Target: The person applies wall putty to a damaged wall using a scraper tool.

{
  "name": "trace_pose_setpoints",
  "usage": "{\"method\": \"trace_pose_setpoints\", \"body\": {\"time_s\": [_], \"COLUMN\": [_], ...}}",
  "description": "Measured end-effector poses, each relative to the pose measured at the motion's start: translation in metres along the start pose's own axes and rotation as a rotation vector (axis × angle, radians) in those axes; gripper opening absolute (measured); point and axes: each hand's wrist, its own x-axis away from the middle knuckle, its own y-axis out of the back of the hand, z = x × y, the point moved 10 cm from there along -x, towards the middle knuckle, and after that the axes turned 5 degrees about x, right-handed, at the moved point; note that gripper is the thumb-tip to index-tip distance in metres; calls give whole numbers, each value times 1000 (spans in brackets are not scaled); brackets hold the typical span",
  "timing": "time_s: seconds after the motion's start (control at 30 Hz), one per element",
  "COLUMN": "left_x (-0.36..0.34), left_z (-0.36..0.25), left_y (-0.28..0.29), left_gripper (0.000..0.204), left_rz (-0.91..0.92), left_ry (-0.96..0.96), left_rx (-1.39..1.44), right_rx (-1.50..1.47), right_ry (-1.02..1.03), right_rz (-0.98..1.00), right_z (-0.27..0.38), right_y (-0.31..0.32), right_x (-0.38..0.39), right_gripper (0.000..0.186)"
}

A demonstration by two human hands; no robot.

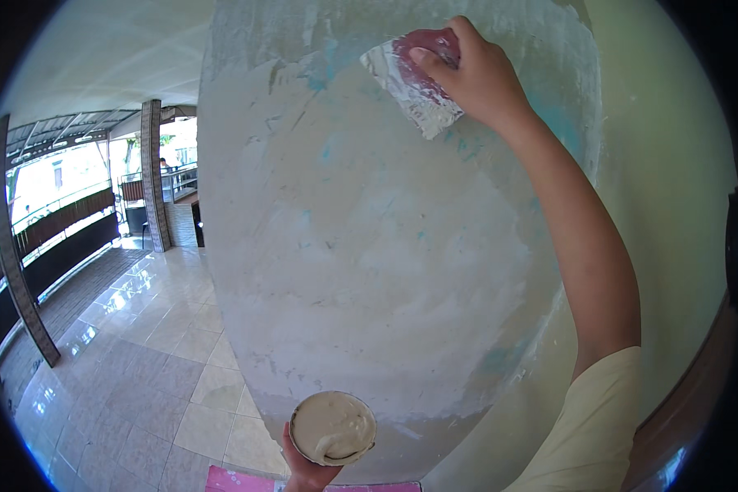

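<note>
In my right hand [477,72], raised high against the wall, is a putty knife [428,70] with a dark red handle part and a wide blade smeared with white putty. Its blade lies at or very near the wall; whether it touches I cannot tell. The wall [369,230] before me is patchy grey and white, with small turquoise spots showing through. Low down, my left hand [305,469] grips a round tub [334,426] from its left side and below. Cream-coloured putty fills the tub close to its rim.
Smooth pale green wall [656,164] continues on the right. To the left lies a shiny tiled floor [164,361], with a pillar [153,172], a slanting post [20,246] and a dark railing [74,246]. Pink material [246,480] lies at the wall's foot. A person [164,164] is far off.
</note>
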Motion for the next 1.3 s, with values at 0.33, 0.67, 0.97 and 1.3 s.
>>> {"method": "trace_pose_setpoints", "body": {"time_s": [0.33,0.67,0.97,1.3], "left_x": [20,43,52,50], "left_z": [-58,-85,-84,-90], "left_y": [31,59,71,73], "left_gripper": [83,82,82,79], "left_rz": [-33,-163,-242,-297], "left_ry": [-104,-113,-101,-137], "left_rx": [19,114,215,224], "right_rx": [336,439,559,390], "right_ry": [56,-124,-60,104], "right_rz": [255,-12,131,103], "right_z": [78,48,16,46], "right_y": [-45,4,-29,-35], "right_x": [-45,-76,-70,-50], "right_gripper": [59,61,69,71]}}
